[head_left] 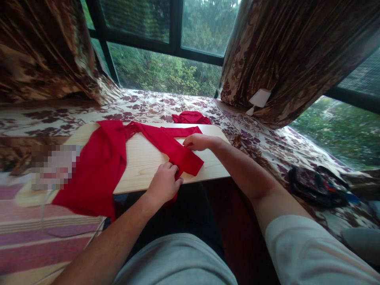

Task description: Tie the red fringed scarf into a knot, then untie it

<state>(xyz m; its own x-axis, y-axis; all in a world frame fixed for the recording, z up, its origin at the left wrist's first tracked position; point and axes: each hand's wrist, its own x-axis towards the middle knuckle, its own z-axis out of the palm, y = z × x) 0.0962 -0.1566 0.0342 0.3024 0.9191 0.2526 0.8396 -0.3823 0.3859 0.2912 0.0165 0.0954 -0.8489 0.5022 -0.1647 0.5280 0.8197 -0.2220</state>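
Note:
A red cloth [103, 158] is draped over a pale wooden board [139, 170]. Its wide part hangs past the board's front edge on the left, and a gathered bit joins it to long flat strips lying to the right. My left hand [166, 180] is closed on a strip of this cloth at the board's front edge, and a little red shows below the fingers. Just beyond it, my right hand [198, 141] has its fingers pinched together at the edge of a red strip. The fingertips partly hide what they pinch.
Another crumpled red cloth [191, 117] lies behind the board on the flowered cover [142, 105]. A small white lamp [259, 97] stands at the back right. A dark bag [314, 186] lies on the right. A blurred-out item [55, 166] sits on the board's left end, beside a cable.

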